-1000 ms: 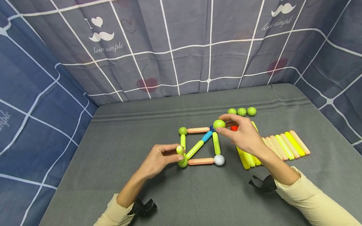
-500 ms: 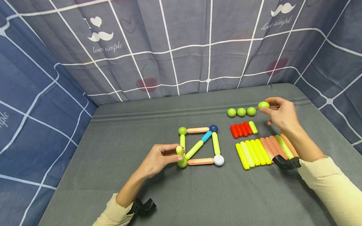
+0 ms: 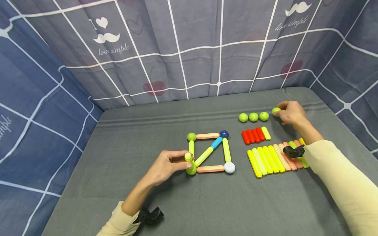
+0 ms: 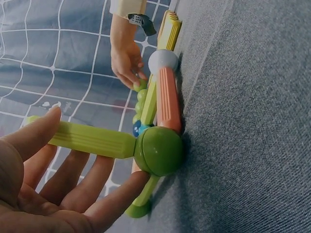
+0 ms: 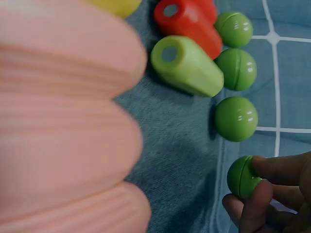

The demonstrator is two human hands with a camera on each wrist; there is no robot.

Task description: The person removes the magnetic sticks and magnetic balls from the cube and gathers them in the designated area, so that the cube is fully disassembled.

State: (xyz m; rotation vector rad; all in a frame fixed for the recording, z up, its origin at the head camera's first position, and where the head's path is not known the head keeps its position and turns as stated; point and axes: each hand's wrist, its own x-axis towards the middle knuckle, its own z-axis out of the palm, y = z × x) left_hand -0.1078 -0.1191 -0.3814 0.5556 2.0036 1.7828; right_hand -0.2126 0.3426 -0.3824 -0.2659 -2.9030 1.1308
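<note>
My left hand [image 3: 169, 167] pinches an upright lime-green rod [image 4: 92, 140] between thumb and fingers. The rod's lower end meets a green ball [image 4: 160, 151] at the near left corner of a flat frame. Pink rods [image 3: 210, 168], lime rods, a blue piece [image 3: 217, 142] on the diagonal, a white ball [image 3: 229, 167], a navy ball [image 3: 224, 134] and another green ball [image 3: 191, 137] make up that frame. At the back right, my right hand [image 3: 293, 113] pinches a green ball [image 5: 243, 177] at the right end of a row of green balls [image 3: 253, 117].
Short red rods [image 3: 250, 136] and one short lime rod [image 3: 266, 133] lie in front of the ball row. Nearer lies a row of long yellow, lime and pink rods [image 3: 267, 159], partly under my right forearm. A grid-patterned curtain [image 3: 200, 65] stands behind and at the sides.
My right hand has carried the green ball from above the frame's navy corner rightward to the end of the ball row and lowered it. My left hand has stayed on the upright rod.
</note>
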